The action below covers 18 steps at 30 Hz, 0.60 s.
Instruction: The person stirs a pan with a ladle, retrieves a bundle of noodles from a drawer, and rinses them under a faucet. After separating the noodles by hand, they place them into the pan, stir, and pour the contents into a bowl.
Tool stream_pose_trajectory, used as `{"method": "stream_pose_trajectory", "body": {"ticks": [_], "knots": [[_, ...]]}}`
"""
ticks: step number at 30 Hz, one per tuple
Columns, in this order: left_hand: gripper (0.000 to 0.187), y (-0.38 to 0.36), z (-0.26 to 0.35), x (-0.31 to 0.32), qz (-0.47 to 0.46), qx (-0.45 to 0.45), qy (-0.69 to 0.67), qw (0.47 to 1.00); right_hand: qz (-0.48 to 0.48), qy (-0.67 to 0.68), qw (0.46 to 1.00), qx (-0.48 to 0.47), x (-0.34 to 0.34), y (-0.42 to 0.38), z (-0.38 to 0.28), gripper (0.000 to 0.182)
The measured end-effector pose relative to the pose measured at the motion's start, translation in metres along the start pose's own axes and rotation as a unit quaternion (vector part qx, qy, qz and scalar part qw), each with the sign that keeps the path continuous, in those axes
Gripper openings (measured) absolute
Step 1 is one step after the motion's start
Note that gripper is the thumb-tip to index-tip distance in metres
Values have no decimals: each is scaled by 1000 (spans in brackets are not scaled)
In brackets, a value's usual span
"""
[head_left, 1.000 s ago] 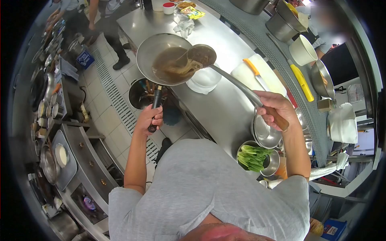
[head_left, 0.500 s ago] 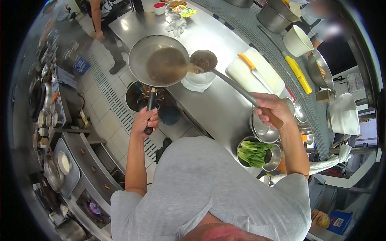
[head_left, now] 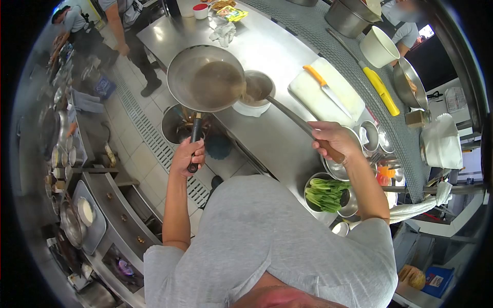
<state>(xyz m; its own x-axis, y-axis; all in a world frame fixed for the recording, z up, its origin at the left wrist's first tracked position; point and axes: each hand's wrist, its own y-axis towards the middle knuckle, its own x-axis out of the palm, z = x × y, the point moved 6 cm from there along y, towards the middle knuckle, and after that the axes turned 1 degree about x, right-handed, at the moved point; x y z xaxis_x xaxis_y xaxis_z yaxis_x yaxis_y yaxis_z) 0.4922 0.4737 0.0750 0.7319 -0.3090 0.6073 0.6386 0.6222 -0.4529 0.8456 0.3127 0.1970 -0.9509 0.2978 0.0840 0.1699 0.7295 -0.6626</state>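
Observation:
My left hand (head_left: 188, 155) is closed around the black handle of a wok (head_left: 179, 77), which holds brown liquid (head_left: 215, 84) and tilts to the right. Liquid runs over the wok's right rim into the bowl of a ladle (head_left: 292, 115), whose wooden-ended handle my right hand (head_left: 333, 141) grips. The ladle's bowl sits right beside the wok, above a white bowl (head_left: 251, 109) on the steel counter (head_left: 272, 149). That white bowl is partly hidden under the ladle.
A knife (head_left: 326, 88) lies on a white cutting board (head_left: 308, 102). Nearer me are leafy greens (head_left: 326, 195) in a metal bowl. Below the wok stands a metal pot (head_left: 172, 126) at the counter's edge. Left is a lit burner (head_left: 125, 267). Other people (head_left: 136, 46) stand beyond the counter.
My right hand and the ladle have shifted left, while the wok has moved slightly right. The brown stream over the rim looks thinner, and the ladle's bowl now shows more liquid.

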Motion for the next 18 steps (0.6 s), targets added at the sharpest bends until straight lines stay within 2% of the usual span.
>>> {"method": "stream_pose_trajectory", "body": {"ticks": [3,8,15,18], "knots": [[16,1,-1,2,2,0,9,1000,-5,-19,1000,-10,0,9,7,54],[16,4,2,9,11,-3,30,999,18,-153,987,-52,-1,16,13,54],[16,9,6,17,5,3,49,999,89,-341,933,-68,2,-1,10,58],[16,11,6,20,3,3,58,998,118,-415,902,-38,13,-19,-4,57]]}}
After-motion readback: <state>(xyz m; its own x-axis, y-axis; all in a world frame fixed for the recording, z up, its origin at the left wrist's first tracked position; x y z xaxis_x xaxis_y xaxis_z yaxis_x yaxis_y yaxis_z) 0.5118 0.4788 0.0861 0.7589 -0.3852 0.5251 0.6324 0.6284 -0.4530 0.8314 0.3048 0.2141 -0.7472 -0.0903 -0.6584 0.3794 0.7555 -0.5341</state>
